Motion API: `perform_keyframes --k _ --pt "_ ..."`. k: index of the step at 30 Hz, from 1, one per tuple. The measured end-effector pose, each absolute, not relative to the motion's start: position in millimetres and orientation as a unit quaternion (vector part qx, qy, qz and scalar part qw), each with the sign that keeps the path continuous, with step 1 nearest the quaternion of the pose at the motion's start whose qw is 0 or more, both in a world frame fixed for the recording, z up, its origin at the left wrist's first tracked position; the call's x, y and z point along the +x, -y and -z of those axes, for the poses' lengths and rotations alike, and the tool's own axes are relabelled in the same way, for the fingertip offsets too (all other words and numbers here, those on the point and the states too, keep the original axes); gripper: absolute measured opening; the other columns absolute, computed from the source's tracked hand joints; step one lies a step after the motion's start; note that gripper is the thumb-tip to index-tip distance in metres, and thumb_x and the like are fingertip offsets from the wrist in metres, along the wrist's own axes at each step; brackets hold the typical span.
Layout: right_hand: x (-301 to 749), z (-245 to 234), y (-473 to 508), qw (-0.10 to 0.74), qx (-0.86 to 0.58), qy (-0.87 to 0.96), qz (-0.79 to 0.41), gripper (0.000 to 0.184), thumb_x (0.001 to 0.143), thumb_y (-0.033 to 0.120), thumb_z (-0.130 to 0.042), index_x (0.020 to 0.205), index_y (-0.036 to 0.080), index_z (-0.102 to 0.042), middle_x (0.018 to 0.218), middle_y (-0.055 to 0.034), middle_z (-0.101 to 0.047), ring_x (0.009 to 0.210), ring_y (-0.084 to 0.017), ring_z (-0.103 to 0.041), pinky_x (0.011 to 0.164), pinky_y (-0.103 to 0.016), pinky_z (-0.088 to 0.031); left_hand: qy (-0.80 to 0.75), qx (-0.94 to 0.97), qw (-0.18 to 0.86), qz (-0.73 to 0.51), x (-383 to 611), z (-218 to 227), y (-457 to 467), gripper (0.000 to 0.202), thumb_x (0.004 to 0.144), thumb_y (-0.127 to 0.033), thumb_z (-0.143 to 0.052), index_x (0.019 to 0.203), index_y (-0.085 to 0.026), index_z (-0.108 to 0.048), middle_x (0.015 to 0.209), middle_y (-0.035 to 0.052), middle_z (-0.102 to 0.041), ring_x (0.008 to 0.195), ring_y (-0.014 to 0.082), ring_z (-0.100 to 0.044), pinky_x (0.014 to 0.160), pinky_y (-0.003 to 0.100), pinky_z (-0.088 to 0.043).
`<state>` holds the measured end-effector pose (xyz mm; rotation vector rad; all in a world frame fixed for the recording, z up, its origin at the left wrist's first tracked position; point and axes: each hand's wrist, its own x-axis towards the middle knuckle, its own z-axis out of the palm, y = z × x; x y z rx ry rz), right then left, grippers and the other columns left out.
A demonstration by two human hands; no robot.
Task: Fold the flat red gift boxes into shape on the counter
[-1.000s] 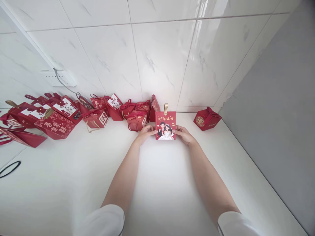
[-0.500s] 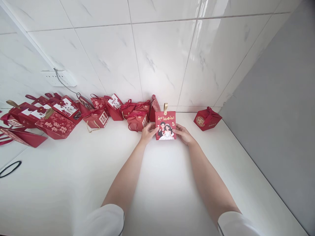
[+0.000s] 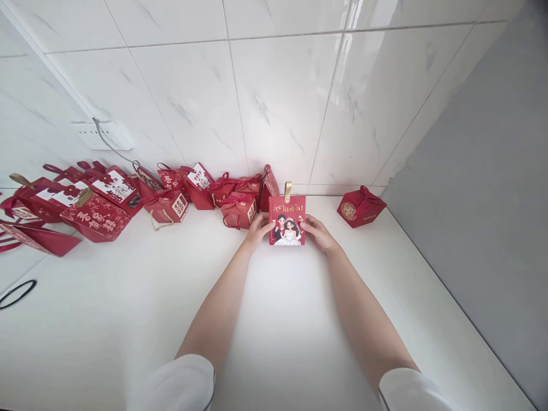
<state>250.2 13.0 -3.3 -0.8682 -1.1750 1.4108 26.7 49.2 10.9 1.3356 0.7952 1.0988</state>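
Observation:
A red gift box (image 3: 287, 220) with a cartoon bride and groom on its front and a gold ribbon loop on top stands upright on the white counter (image 3: 274, 319) near the back wall. My left hand (image 3: 258, 229) grips its left edge and my right hand (image 3: 317, 233) grips its right edge, fingers curled against the sides. A small red box with a bow (image 3: 238, 209) sits just left of my left hand.
A row of several red gift boxes and bags (image 3: 98, 202) runs along the wall to the left. One red ribboned box (image 3: 360, 206) stands alone at the right corner. A wall socket with a cable (image 3: 101, 136) is on the left; a grey wall (image 3: 483, 188) bounds the right.
The box has shifted slightly toward me and left between both hands. My left hand moved closer onto its left edge.

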Motion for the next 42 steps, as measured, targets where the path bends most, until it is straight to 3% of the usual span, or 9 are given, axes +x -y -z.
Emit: perform_keyframes --k 6,12,18,24,27,37,42 --pt "241 3 -12 0.548 -0.375 0.461 -0.588 0.05 0.077 0.061 -0.065 0.118 0.032 -0.057 0.124 -0.0019 -0.064 0.113 -0.029 -0.061 0.098 -0.044 -0.048 -0.382 0.521 0.518 -0.561 69 0 -32 0.042 0.083 -0.058 -0.056 0.101 -0.021 -0.053 0.104 0.0049 -0.065 0.099 0.021 -0.061 0.087 0.033 -0.047" --pt "230 6 -16 0.571 -0.427 0.446 -0.541 0.054 0.082 0.072 -0.049 0.111 0.029 -0.062 0.12 -0.0028 -0.067 0.112 -0.029 -0.061 0.099 -0.045 -0.047 -0.415 0.542 0.476 -0.554 72 3 -31 0.053 0.088 -0.067 -0.038 0.109 -0.022 -0.057 0.105 0.0055 -0.065 0.106 0.0225 -0.059 0.091 0.032 -0.045" --pt "226 9 -19 0.572 -0.435 0.481 -0.501 0.055 0.082 0.073 -0.047 0.11 0.028 -0.062 0.117 -0.0024 -0.067 0.111 -0.029 -0.06 0.097 -0.043 -0.047 -0.423 0.554 0.449 -0.559 66 4 -37 0.055 0.087 -0.068 -0.038 0.107 -0.021 -0.059 0.109 0.0066 -0.066 0.106 0.0236 -0.06 0.093 0.034 -0.045" --pt "227 18 -25 0.587 -0.469 0.472 -0.462 0.053 0.083 0.07 -0.049 0.116 0.029 -0.055 0.119 -0.0028 -0.065 0.108 -0.026 -0.06 0.096 -0.041 -0.047 -0.363 0.594 0.517 -0.498 56 0 -41 0.062 0.087 -0.064 -0.043 0.134 -0.023 -0.049 0.136 0.0056 -0.054 0.127 0.0238 -0.05 0.108 0.035 -0.039" --pt "229 22 -25 0.578 -0.48 0.476 -0.457 0.057 0.084 0.07 -0.046 0.123 0.03 -0.05 0.12 -0.0019 -0.065 0.111 -0.025 -0.059 0.097 -0.04 -0.046 -0.358 0.621 0.542 -0.439 42 -7 -44 0.066 0.083 -0.062 -0.053 0.138 -0.027 -0.047 0.144 0.0021 -0.047 0.135 0.0243 -0.042 0.113 0.036 -0.033" --pt "249 15 2 0.48 -0.466 0.596 -0.445 0.059 0.087 0.065 -0.047 0.137 0.035 -0.044 0.137 0.0011 -0.055 0.125 -0.026 -0.05 0.111 -0.042 -0.032 -0.325 0.654 0.588 -0.347 13 -18 -49 0.058 0.08 -0.051 -0.064 0.132 -0.028 -0.055 0.145 0.0007 -0.046 0.138 0.0242 -0.037 0.116 0.036 -0.027" --pt "247 15 9 0.495 -0.501 0.573 -0.418 0.065 0.084 0.063 -0.054 0.14 0.033 -0.04 0.133 -0.0022 -0.058 0.12 -0.03 -0.053 0.106 -0.046 -0.036 -0.408 0.621 0.506 -0.438 32 -6 -48 0.051 0.082 -0.055 -0.059 0.119 -0.02 -0.065 0.124 0.0088 -0.064 0.119 0.0284 -0.056 0.106 0.041 -0.04"
